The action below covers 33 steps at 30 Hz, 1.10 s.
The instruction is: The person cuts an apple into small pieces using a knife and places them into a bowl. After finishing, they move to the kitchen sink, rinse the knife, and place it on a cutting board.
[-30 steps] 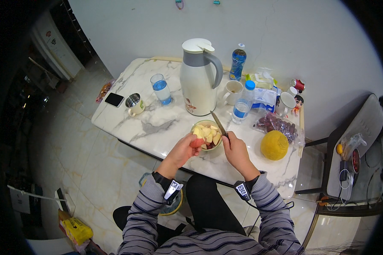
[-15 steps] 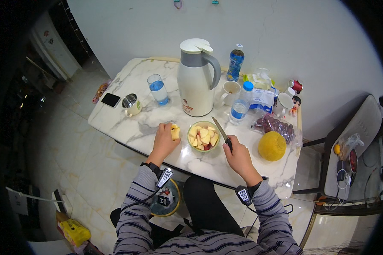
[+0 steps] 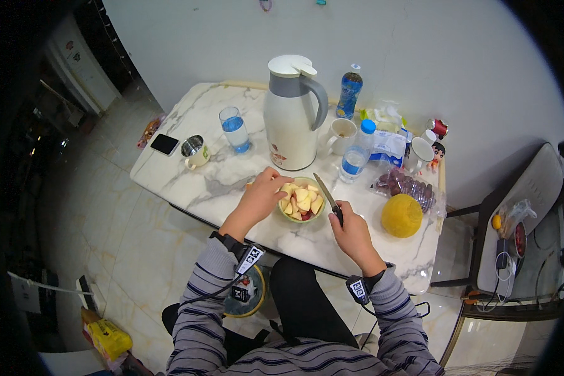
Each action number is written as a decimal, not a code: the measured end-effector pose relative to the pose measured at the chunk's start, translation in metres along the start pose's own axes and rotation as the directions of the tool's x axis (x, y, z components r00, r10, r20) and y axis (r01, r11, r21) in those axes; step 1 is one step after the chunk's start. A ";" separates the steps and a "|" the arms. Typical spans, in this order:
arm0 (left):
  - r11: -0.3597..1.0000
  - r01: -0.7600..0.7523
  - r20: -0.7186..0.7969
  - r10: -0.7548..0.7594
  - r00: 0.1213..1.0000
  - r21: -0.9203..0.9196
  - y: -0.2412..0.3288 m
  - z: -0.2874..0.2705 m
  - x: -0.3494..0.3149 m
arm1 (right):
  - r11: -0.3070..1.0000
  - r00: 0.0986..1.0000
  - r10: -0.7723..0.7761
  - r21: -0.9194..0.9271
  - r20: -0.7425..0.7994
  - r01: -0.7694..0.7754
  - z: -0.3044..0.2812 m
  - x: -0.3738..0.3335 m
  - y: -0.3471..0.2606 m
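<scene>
My left hand point(image 3: 262, 195) reaches over the left rim of a green bowl point(image 3: 320, 215), its fingers stretched out at the edge of the fruit. Pale cut apple pieces point(image 3: 304, 198) fill the bowl, with some red showing among them. A bit of yellow fruit point(image 3: 249, 186) peeks out on the far side of my left hand; whether it lies on the table or touches the palm is hidden. To the right of the bowl, my right hand point(image 3: 351, 230) is closed around the black handle of a knife point(image 3: 327, 191). The blade points up and away, beside the bowl.
Behind the bowl stands a tall white and grey thermos jug point(image 3: 288, 122). A water bottle point(image 3: 355, 156), white mug point(image 3: 341, 136), bagged grapes point(image 3: 407, 187) and yellow round fruit point(image 3: 402, 216) are on the right. Leftward are a glass point(image 3: 234, 130), metal-lined cup point(image 3: 195, 152) and phone point(image 3: 164, 144).
My left hand has moved right, from beside the bowl to its rim, and its fingers have straightened away from the yellow fruit piece. The right hand and knife have barely moved.
</scene>
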State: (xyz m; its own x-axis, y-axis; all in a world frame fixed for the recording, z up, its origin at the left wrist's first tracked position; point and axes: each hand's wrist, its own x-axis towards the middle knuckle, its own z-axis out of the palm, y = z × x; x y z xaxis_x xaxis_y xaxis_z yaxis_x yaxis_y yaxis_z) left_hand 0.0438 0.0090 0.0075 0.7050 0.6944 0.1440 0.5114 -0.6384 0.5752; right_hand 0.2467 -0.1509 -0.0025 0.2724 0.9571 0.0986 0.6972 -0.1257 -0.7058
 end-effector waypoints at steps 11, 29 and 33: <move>0.974 0.094 -0.034 -0.089 0.995 0.206 0.013 0.012 0.002 | 1.000 1.000 -0.001 -0.017 0.026 0.001 -0.005 -0.008 -0.006; 0.325 0.216 0.158 -0.195 0.968 -0.921 0.017 0.027 -0.010 | 0.882 0.919 -0.382 -0.334 -0.096 0.332 0.007 -0.003 -0.010; 0.434 0.236 0.124 -0.271 0.955 -0.869 0.016 0.029 -0.010 | 0.866 0.908 -0.407 -0.362 -0.105 0.346 0.007 -0.003 -0.009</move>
State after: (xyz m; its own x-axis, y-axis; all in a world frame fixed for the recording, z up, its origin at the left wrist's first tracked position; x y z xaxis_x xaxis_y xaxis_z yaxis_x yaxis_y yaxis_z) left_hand 0.0589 -0.0182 -0.0078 0.5955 0.7945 -0.1186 -0.0384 0.1757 0.9837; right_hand 0.2345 -0.1511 -0.0015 0.0335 0.8923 0.4503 0.9378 0.1278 -0.3229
